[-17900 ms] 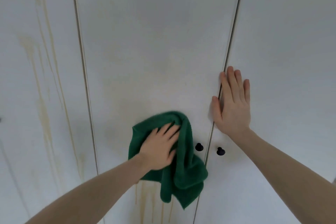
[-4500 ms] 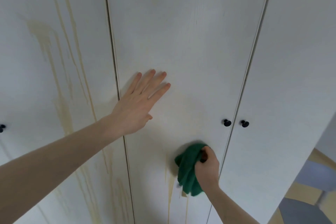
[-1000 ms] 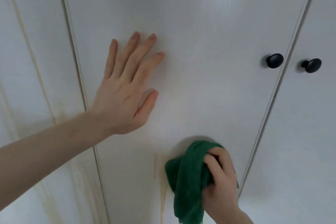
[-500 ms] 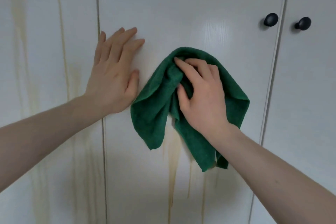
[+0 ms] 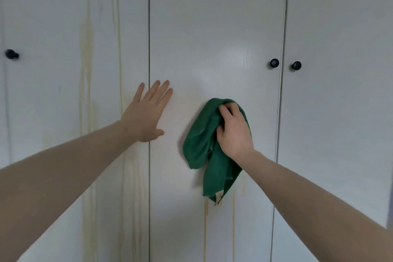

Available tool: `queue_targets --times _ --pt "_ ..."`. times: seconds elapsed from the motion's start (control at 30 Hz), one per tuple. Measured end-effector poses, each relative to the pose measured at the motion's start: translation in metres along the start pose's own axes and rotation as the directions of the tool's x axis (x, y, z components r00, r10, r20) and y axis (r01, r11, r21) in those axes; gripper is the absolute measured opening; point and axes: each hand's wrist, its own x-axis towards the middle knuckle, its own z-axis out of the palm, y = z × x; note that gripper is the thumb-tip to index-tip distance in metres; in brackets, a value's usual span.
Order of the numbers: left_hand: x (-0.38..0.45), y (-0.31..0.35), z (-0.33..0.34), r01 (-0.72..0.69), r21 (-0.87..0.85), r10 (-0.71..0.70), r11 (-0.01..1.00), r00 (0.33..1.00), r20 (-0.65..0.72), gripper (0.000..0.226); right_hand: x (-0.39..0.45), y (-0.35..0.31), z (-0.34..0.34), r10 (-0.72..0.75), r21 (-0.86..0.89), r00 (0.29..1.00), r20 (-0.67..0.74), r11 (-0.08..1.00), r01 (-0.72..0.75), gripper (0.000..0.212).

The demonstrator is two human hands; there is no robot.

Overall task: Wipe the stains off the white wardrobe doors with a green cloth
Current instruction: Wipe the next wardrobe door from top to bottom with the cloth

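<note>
Mid-wipe, the right hand (image 5: 234,132) grips the green cloth (image 5: 204,147) against the middle door (image 5: 212,27), left hand (image 5: 144,117) flat and open; next, drag down over the streaks (image 5: 205,229) below.

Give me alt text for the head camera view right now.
The right hand grips a green cloth against the middle white wardrobe door, while the left hand rests flat across the seam beside it. Yellowish drip stains streak the left door and run below the cloth.
</note>
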Motion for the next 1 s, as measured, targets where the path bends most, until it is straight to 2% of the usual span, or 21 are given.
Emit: queue_targets --times 0.13,0.3,0.43,0.57,0.7,0.87,0.93,1.0 --pt "0.006 0.005 0.000 -0.006 0.030 0.005 1.000 1.000 0.019 0.138 0.054 -0.020 -0.024 -0.070 -0.021 0.995 -0.066 0.997 0.069 0.058" --pt "0.009 0.015 0.001 0.043 0.022 -0.042 0.999 0.999 -0.009 0.143 0.095 -0.039 -0.017 -0.121 -0.124 0.992 0.016 0.985 0.122 0.064" --pt "0.012 0.017 0.001 0.066 0.030 -0.066 0.997 0.998 0.001 0.142 0.087 -0.040 0.014 -0.065 -0.188 0.998 -0.003 0.980 0.063 0.064" --pt "0.012 0.020 0.000 0.076 0.029 -0.076 0.997 0.997 0.017 0.132 0.039 -0.024 0.045 -0.177 -0.165 0.984 -0.029 0.972 0.170 0.062" --pt "0.013 0.023 -0.001 0.088 0.095 -0.093 0.992 0.995 0.047 0.142 -0.037 0.006 0.076 -0.263 -0.166 0.961 0.088 0.947 0.275 0.062" --pt "0.012 0.030 -0.011 0.106 0.149 -0.120 0.983 0.989 0.089 0.140 -0.106 0.034 0.085 -0.246 -0.106 0.882 0.402 0.944 0.311 0.057" --pt "0.012 0.032 -0.012 0.120 0.169 -0.138 0.978 0.986 0.098 0.141 -0.104 0.039 0.077 -0.271 -0.085 0.864 0.424 0.938 0.336 0.058" --pt "0.012 0.035 -0.014 0.131 0.179 -0.153 0.975 0.981 0.115 0.141 -0.088 0.040 0.061 -0.284 -0.109 0.895 0.344 0.935 0.338 0.059"
